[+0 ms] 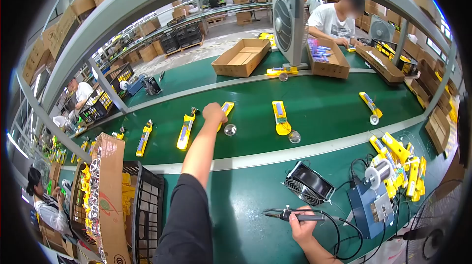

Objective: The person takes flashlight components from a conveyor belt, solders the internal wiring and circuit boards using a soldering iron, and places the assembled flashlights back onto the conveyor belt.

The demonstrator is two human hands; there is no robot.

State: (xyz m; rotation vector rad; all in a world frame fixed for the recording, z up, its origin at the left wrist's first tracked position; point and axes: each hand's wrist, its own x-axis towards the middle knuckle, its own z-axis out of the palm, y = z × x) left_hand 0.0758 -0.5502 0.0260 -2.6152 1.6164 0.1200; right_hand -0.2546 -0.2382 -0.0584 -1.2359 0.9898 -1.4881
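My left hand [215,112] reaches over the green belt, its fingers closed at the upper part of a yellow flashlight body [225,111]. A round clear lens part [230,129] lies just below that body. In my right hand [302,223] is a black soldering iron [287,214], its tip pointing left above the green bench. Right of this hand stands a blue soldering device [366,205] with a wire spool [377,174]. Other yellow bodies [186,131] lie on the belt to both sides, one [280,118] with a lens part beside it.
A black crate [150,197] and cardboard box [112,195] of parts stand at the left. A small fan [309,184] and a yellow pile [400,161] are on the bench. Beyond the belt are a cardboard tray [241,57], a large fan [289,28] and a co-worker [334,21].
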